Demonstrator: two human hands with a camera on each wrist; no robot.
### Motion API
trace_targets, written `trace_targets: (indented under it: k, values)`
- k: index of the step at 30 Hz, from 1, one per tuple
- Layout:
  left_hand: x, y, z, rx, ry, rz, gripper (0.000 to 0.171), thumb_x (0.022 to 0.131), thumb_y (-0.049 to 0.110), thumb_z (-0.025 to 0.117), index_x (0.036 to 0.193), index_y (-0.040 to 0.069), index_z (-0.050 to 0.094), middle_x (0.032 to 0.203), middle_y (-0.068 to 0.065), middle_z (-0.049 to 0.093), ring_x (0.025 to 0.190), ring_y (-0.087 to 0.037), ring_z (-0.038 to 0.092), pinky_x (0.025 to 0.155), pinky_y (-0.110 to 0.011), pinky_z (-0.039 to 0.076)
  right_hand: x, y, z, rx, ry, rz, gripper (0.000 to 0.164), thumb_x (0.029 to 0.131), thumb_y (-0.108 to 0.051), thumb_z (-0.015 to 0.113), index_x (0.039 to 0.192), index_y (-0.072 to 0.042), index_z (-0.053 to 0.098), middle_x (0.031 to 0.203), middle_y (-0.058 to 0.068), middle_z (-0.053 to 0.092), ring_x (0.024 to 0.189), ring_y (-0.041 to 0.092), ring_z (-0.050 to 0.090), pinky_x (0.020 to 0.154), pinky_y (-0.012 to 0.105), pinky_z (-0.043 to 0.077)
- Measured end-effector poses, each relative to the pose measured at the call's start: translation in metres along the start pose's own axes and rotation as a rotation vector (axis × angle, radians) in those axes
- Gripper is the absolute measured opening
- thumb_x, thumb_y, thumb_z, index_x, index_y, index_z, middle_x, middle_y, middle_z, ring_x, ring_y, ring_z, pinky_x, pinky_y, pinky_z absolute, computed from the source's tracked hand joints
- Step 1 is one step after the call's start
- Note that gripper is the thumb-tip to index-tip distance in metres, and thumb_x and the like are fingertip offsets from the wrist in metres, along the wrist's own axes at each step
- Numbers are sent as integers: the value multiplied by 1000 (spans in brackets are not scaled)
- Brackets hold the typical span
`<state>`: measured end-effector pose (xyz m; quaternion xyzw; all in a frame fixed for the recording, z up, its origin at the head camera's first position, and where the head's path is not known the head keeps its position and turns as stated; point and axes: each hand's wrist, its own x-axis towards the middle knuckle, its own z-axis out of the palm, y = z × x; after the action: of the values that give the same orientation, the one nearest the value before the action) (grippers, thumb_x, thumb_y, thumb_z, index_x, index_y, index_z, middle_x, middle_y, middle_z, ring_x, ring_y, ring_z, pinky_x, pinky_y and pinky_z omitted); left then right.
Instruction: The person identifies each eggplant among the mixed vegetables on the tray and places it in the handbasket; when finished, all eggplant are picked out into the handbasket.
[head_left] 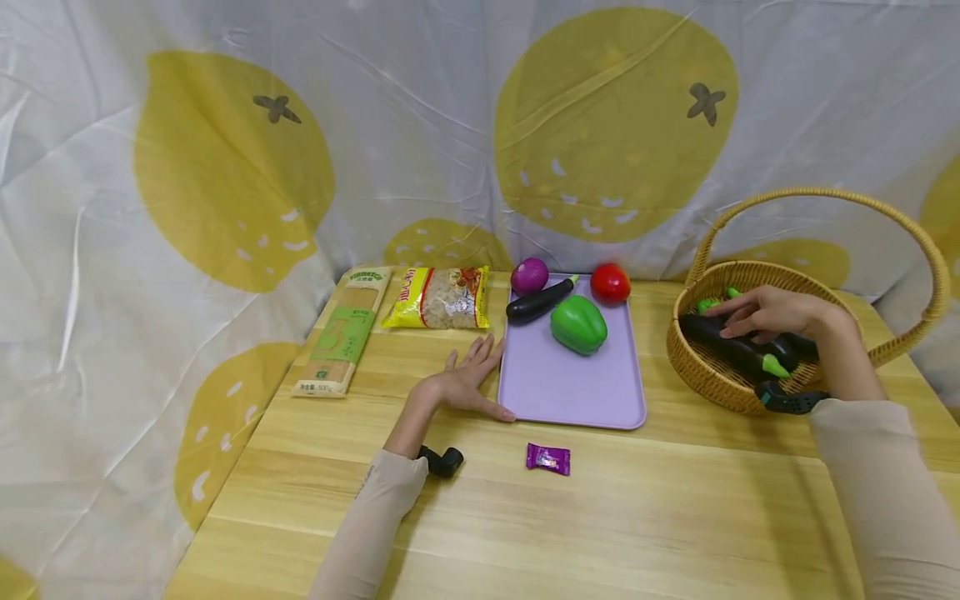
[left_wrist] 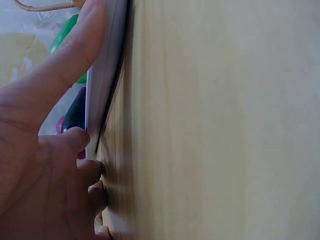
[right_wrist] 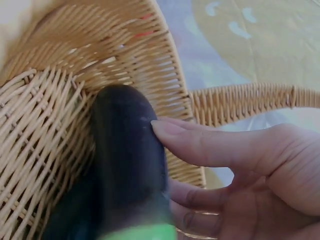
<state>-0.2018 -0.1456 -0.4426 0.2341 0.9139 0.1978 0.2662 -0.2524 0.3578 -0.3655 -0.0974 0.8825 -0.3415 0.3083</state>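
My left hand (head_left: 468,382) rests at the near left corner of a lilac tray (head_left: 570,392), its fingers spread and its thumb along the rim. On the tray lie a purple onion (head_left: 529,276), a small eggplant (head_left: 542,302), a green bell pepper (head_left: 579,325) and a red tomato (head_left: 611,284). Inside the wicker basket (head_left: 708,377), my right hand (head_left: 776,315) holds a dark eggplant (right_wrist: 130,155). Its thumb touches the eggplant's side, while the other fingers pass behind and are partly hidden. More dark eggplants and something green lie around it.
A noodle packet (head_left: 341,333) and a yellow food bag (head_left: 442,298) lie left of the tray. A purple wrapped candy (head_left: 548,459) sits in front of it. The basket's tall handle (head_left: 825,193) arches above my right hand. A lemon-print curtain (head_left: 420,125) hangs behind the table.
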Motion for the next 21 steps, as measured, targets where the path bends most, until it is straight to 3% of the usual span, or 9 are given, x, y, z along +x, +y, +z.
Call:
trace_targets:
  k: [4,8,11,16,21]
  values:
    - [0,1,0,4,-5,5,129,83,60,79,166,20,-11,172,-7,-23,161,-28,-20,127,-63,-13,2,1,4,-28,-1,14,64,98,-21,71,152,4,46,135,28,63,105,12,67,79,32,62]
    - [0,1,0,12,-9,0,128,84,60,78,166,20,-12,172,-6,-24,161,-27,-21,127,-62,-14,3,0,7,-34,17,22,66,97,-24,73,152,1,48,141,34,56,118,27,66,85,35,63]
    - [-2,1,0,9,-9,-7,128,84,60,78,166,21,-12,172,-6,-24,161,-26,-21,127,-61,-14,4,-1,8,-18,20,24,65,96,-23,74,151,0,49,140,34,56,118,29,66,86,37,63]
    - [-2,1,-1,-4,-4,-7,128,84,60,79,166,20,-11,173,-7,-23,161,-27,-21,128,-62,-14,5,-3,7,22,24,33,59,96,-14,74,148,3,52,133,31,63,108,21,71,87,37,64]
    - [-3,2,-1,1,-7,-7,128,84,60,79,166,21,-12,172,-6,-23,161,-26,-21,128,-61,-14,4,-6,7,-19,45,15,55,98,-13,71,146,7,53,128,27,68,103,16,72,85,36,64]
